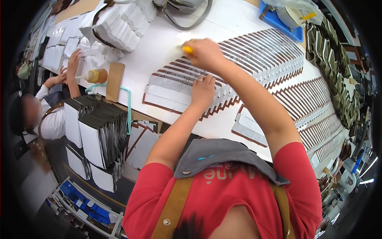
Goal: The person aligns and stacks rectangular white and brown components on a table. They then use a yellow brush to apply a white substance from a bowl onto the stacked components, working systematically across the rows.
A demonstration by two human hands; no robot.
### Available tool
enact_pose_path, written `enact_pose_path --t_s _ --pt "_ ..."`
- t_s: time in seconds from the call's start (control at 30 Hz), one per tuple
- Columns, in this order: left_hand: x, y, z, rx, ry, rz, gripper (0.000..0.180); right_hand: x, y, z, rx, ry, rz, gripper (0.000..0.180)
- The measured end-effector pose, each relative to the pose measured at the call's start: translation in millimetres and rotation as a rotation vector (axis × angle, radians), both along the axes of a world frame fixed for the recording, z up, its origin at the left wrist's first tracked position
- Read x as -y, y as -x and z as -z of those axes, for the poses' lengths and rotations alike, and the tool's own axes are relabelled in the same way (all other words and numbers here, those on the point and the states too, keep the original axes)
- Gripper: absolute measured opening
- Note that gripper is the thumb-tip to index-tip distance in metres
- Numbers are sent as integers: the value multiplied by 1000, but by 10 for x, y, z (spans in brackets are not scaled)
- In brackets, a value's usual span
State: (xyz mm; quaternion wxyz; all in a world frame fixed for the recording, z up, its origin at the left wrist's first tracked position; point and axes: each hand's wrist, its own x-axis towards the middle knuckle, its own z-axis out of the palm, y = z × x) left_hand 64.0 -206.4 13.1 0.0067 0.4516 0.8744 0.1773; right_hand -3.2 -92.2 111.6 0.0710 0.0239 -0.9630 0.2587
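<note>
A long row of overlapping white panels with brown edges (167, 95) fans diagonally across the white table. My left hand (203, 92) lies on the near part of this row, fingers stretched out and pressing on the panels. Above its far edge, my right hand (206, 53) is closed around a yellow-handled tool (188, 49). Motion blurs the tool's working end, so I cannot tell its kind. Closer to me on the right lies a second fanned row of similar panels (248, 126), partly covered by my right arm.
A co-worker's hands (71, 63) work at the left near an amber bottle (97, 76) and a brown strip (115, 81). Stacked dark-and-white panels (93, 139) stand left of me. A blue tray (296, 34) with a bowl, a grey bag (185, 8) and green pieces (332, 75) lie farther off.
</note>
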Motion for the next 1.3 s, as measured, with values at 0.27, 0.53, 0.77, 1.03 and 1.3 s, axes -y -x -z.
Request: enact_pose_path --t_s 0.27,0.53,0.77,1.03,1.3 --pt "6 -2 43 -17 -80 -12 28 -33 132 -86 343 -216 -230 18" --pt "1 -31 77 -23 -20 -54 30 -429 -3 -329 319 -404 -25 21" --pt "15 -13 149 505 -381 -104 26 832 186 -13 148 16 -384 20" --pt "5 -64 83 85 -143 -98 25 417 235 -269 443 -402 -318 19" --pt "-8 -55 84 294 -358 -88 27 812 46 -23 128 175 -194 14"
